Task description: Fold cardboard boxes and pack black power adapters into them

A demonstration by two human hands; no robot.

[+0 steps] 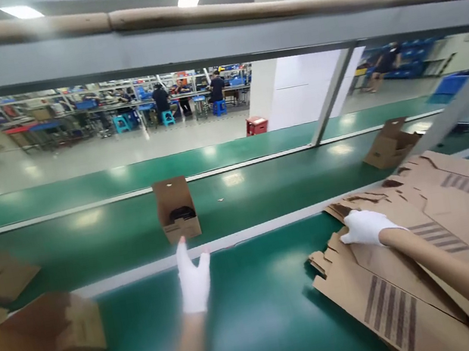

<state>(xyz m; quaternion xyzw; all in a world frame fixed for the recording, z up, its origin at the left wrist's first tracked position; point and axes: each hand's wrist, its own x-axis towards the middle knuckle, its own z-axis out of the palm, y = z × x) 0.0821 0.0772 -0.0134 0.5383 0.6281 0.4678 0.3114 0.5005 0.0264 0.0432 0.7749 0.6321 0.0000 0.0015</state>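
My left hand (195,276), in a white glove with bare fingertips, reaches over the near edge of the green belt with thumb and finger spread and nothing between them. Just beyond its fingertips stands a small open cardboard box (181,228), its lid flap raised and a black object (182,213) inside. At the right, my right hand (368,227), also white-gloved, lies on a pile of flattened cardboard boxes (462,208). Its fingers curl at the notched edge of one flattened cardboard box (387,294) printed with dark stripes; the fingertips are partly hidden.
More open boxes stand at the left (54,334), blurred at the frame's edge. Another open box (390,145) sits farther right on the belt (264,188). A padded metal rail (210,37) crosses above, with slanting posts (334,97). People sit at distant benches.
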